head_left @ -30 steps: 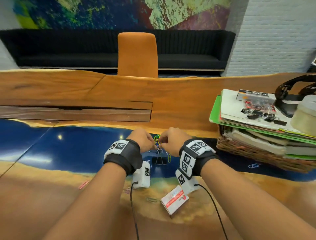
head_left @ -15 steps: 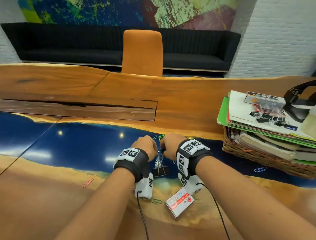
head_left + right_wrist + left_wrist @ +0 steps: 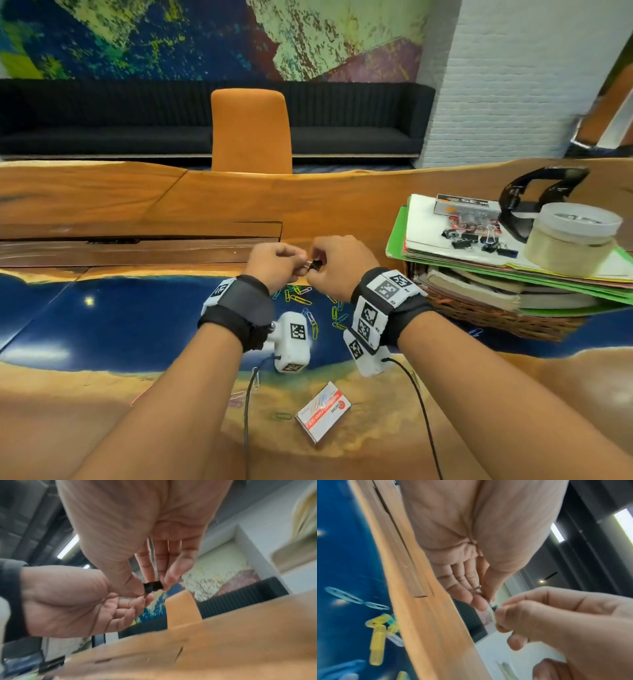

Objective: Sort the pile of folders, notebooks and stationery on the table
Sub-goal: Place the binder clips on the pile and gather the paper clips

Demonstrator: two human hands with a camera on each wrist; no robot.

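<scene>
A small black binder clip (image 3: pixel 314 264) hangs in the air between my two hands above the table. My right hand (image 3: pixel 337 265) pinches its black body (image 3: pixel 153 587) between thumb and fingers. My left hand (image 3: pixel 277 262) pinches its wire handle (image 3: pixel 306 263) with fingertips. Below them several coloured paper clips (image 3: pixel 301 299) lie scattered on the blue part of the table (image 3: pixel 102 308); yellow and blue paper clips (image 3: pixel 376 635) show in the left wrist view. A white paper clip box (image 3: pixel 323 414) lies nearer to me.
At the right a wicker basket (image 3: pixel 486 311) holds notebooks, with green and white folders (image 3: pixel 431 236) stacked on top. On that stack lie several black binder clips (image 3: pixel 476 238), a staples box (image 3: pixel 466 205), a tape roll (image 3: pixel 572 240) and a black stapler (image 3: pixel 534 202). An orange chair (image 3: pixel 251 132) stands behind the table.
Both hands have risen from the table surface with the black binder clip between them. The paper clips that they covered now lie in view below.
</scene>
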